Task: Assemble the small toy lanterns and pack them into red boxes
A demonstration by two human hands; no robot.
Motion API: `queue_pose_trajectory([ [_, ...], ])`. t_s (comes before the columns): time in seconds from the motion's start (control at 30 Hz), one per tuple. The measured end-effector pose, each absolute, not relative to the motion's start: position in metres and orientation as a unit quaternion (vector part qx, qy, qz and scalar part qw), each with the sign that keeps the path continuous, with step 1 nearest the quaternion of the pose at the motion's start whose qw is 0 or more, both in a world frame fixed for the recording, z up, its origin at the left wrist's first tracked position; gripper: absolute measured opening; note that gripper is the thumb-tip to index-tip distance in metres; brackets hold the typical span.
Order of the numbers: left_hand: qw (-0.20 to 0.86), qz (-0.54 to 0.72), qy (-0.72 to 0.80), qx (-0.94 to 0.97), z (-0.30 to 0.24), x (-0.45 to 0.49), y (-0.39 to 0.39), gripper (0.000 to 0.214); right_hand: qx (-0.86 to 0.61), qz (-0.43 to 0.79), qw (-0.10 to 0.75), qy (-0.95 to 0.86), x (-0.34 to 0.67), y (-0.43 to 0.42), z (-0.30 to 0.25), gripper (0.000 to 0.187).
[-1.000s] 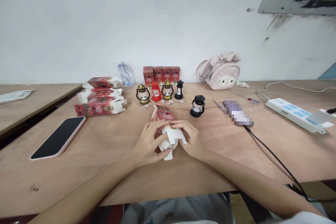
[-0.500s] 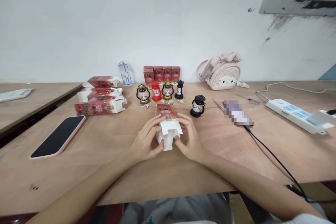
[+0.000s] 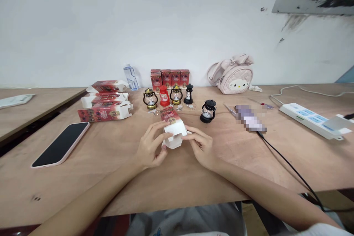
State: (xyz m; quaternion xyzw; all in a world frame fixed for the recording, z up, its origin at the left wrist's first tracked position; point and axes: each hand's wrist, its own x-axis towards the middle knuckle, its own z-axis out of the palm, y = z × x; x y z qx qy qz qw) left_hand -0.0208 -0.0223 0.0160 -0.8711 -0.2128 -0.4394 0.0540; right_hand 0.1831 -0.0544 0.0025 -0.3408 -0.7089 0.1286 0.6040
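A small red printed carton [image 3: 172, 120] lies in front of me, its white end flaps facing my body. My left hand [image 3: 152, 145] grips its left side, fingers on the top edge and thumb low beside the flaps. My right hand [image 3: 200, 145] pinches the flaps at the right side. Just beyond the carton stands a row of miniature lanterns: a black-and-gold one [image 3: 150, 99], a red one [image 3: 164, 96], another black-and-gold one [image 3: 176, 95] and a black one [image 3: 188, 94]. A separate black lantern [image 3: 208, 111] stands to the right.
Several unfolded red cartons [image 3: 105, 111] lie at the left behind a phone [image 3: 61, 144]. Closed red boxes [image 3: 171, 78], a water bottle [image 3: 131, 77] and a pink bag [image 3: 235, 77] line the wall. On the right are a blurred phone [image 3: 250, 118], a screwdriver [image 3: 261, 103] and a power strip [image 3: 312, 120].
The carton has turned slightly and its near end is higher up in view. The lower white flap has folded inward, and my right fingers have curled closer around the right flaps.
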Motion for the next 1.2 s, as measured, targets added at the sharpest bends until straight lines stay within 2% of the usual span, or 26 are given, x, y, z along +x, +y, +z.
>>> queue_pose_trajectory([
  [0.2,0.126,-0.390,-0.190,-0.892,0.011,-0.024,-0.018,0.054,-0.312,0.081,0.620,-0.716,0.179,-0.057,0.001,0.025],
  [0.3,0.166,-0.376,-0.158,-0.898,0.016,-0.028,-0.016,0.050,-0.287,0.107,0.642,-0.703,0.178,-0.058,-0.001,0.025],
  [0.43,0.209,-0.309,-0.100,-0.922,0.029,-0.030,-0.016,0.059,-0.255,0.137,0.642,-0.710,0.180,-0.059,0.002,0.025],
  [0.63,0.258,-0.322,-0.062,-0.909,0.028,-0.021,-0.017,0.024,-0.222,0.129,0.625,-0.737,0.182,-0.061,0.009,0.024],
  [0.87,0.254,-0.393,-0.080,-0.880,0.031,-0.018,-0.018,0.023,-0.260,0.084,0.599,-0.753,0.180,-0.066,0.006,0.034],
  [0.93,0.248,-0.419,-0.089,-0.869,0.032,-0.019,-0.018,0.021,-0.289,0.115,0.595,-0.741,0.181,-0.064,0.005,0.030],
  [1.1,0.257,-0.449,-0.097,-0.850,0.028,-0.021,-0.019,0.019,-0.327,0.353,0.550,-0.683,0.180,-0.057,-0.001,0.015],
  [1.2,0.285,-0.433,-0.103,-0.849,0.028,-0.022,-0.020,0.024,-0.305,0.428,0.527,-0.668,0.181,-0.056,-0.002,0.014],
])
